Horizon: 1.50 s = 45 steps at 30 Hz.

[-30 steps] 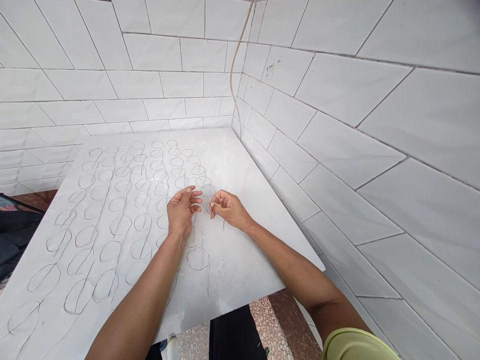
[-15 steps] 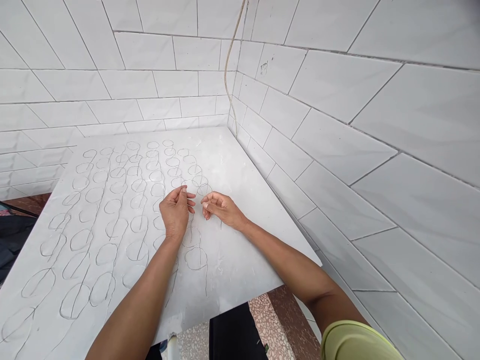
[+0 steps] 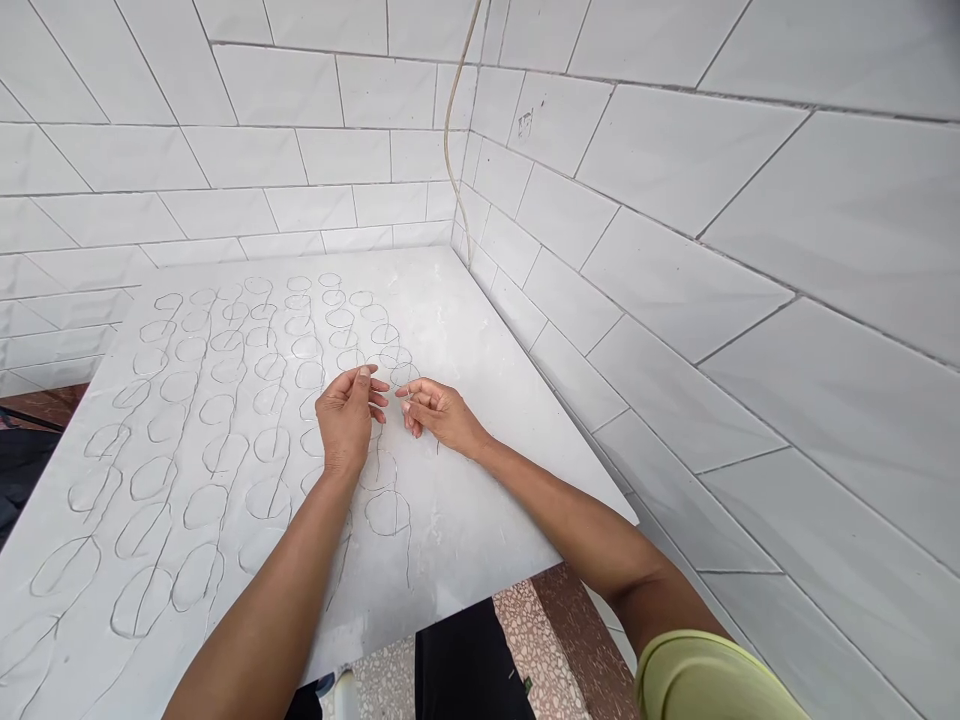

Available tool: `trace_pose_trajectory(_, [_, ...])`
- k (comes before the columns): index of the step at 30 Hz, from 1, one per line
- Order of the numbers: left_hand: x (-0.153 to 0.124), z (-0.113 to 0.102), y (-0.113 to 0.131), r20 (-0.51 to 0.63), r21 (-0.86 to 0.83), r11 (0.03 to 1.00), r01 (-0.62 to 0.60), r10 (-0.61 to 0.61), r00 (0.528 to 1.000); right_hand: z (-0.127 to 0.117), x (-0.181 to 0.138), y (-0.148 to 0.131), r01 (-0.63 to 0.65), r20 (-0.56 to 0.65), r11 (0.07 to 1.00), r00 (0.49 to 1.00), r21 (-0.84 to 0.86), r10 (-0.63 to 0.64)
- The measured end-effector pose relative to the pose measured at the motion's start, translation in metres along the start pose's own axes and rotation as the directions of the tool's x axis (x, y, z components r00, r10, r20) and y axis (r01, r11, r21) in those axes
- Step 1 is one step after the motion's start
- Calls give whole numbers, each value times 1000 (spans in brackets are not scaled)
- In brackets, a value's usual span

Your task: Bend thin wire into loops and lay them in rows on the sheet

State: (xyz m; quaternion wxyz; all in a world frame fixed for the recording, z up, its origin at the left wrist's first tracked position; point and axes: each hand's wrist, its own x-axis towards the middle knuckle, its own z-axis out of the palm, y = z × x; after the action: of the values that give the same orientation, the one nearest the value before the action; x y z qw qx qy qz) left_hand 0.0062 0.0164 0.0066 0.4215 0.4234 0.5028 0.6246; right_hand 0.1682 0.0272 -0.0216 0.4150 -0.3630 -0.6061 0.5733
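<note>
My left hand (image 3: 345, 418) and my right hand (image 3: 441, 412) meet over the middle of a white board (image 3: 480, 330). Thumb and fingertips of both hands are pinched on a thin wire piece (image 3: 390, 392) held between them, just above the board. Its shape is hard to make out against the white. Several rows of bent wire loops (image 3: 225, 400) with straight tails lie flat on the board to the left of my hands. One loop (image 3: 388, 512) lies below my hands, close to my left forearm.
White tiled walls (image 3: 675, 280) close in the board at the back and right. A thin cable (image 3: 452, 120) hangs down the corner. The board's front edge overhangs a speckled floor (image 3: 525, 620). A dark object (image 3: 22, 460) sits at the far left.
Both hands stayed together and drifted slightly left and up in view. My right hand's fingers loosened from a tight fist into a fingertip pinch.
</note>
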Motion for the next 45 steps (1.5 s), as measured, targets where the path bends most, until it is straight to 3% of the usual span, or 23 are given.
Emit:
trace_pose_trajectory(5, [2,-1,1,-30,8,1000,-10,10,1000,2,-6,5,103,16,957,995,-272,-102])
trace_pose_trajectory(8, [5,-4,2,-32,7,1000,-14,14,999,0,-8,5,205,101,869,979,-451,-178])
trace_pose_trajectory(14, [9,-11,5,27,15,999,-50,50,998,-5,-9,2,285,228,714,957,-639,-177])
trace_pose_trajectory(25, [15,-20,9,114,130,981,-147,133,985,-8,-11,-10,308,349,515,937,-800,-17])
trace_pose_trajectory(36, [18,-28,17,235,258,952,-164,103,967,-14,-14,-21,382,442,364,892,-849,95])
trace_pose_trajectory(39, [19,-30,18,252,276,949,-156,85,964,-15,-15,-21,393,442,326,892,-860,93])
trace_pose_trajectory(45, [20,-30,21,250,296,947,-125,49,967,-16,-15,-15,512,524,279,851,-813,-36])
